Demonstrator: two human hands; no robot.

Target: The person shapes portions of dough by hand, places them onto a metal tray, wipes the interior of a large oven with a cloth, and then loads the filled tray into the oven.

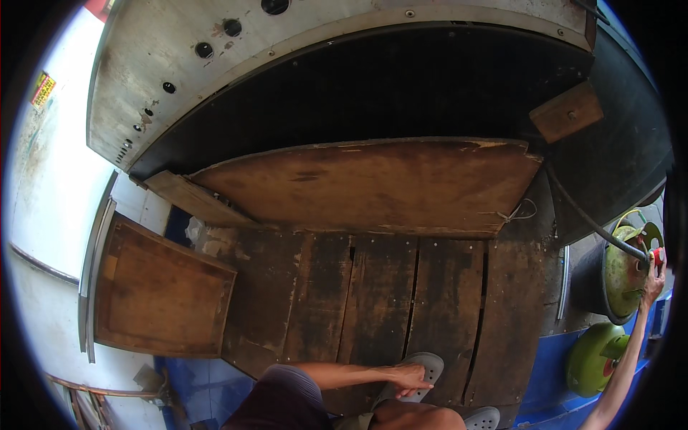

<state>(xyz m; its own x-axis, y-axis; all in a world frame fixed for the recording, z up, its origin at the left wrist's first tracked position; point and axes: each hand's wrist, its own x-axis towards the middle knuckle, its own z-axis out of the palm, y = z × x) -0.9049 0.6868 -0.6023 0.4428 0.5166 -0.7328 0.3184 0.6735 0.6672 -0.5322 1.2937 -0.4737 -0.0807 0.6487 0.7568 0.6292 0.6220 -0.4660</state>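
At the far right my right hand [653, 281] is closed around a gas regulator with a red part [658, 255], on top of a green gas cylinder [620, 271]. A grey hose [591, 221] runs from the regulator up to the left. My left hand [411, 378] rests near my knee, over a grey clog [428, 364]; its fingers are loosely bent and apart, and no object shows in them. A second green cylinder [589, 362] lies close to my right forearm.
Worn wooden boards [380, 287] form the floor ahead. Behind them leans a brown wood panel [365, 188], beneath a black metal front and a pale metal panel with holes [179, 64]. A framed wooden board [163, 290] is at left. A dark bucket [589, 283] stands beside the first cylinder.
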